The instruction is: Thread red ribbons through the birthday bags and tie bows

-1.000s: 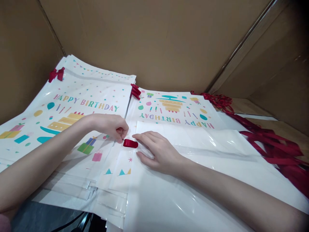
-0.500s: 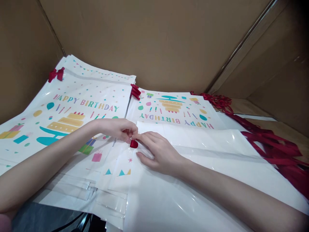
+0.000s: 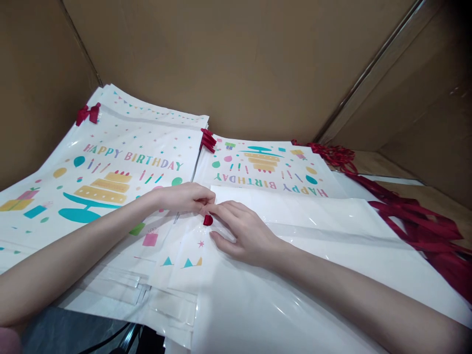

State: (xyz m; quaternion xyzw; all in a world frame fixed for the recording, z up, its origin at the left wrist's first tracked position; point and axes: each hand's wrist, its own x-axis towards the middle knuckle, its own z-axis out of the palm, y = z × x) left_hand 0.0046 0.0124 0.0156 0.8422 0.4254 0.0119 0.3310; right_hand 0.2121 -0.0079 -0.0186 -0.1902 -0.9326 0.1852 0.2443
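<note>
A: How are the hands being used?

B: A small red ribbon end point(image 3: 208, 220) is being pinched by the fingertips of the left hand point(image 3: 186, 198), while the right hand point(image 3: 246, 235) is being pressed flat, fingers spread and grasping nothing, on a plain white bag point(image 3: 313, 255), its fingertips touching the ribbon.

A: What is being shown around them, from largest down?

B: Cardboard walls point(image 3: 236, 59) are being seen behind. A stack of "HAPPY BIRTHDAY" bags point(image 3: 110, 162) is being kept at the left, a second stack point(image 3: 265, 169) beyond the hands. Loose red ribbons point(image 3: 413, 216) are being heaped at the right, and a red bow point(image 3: 87, 113) is being displayed at the far left corner.
</note>
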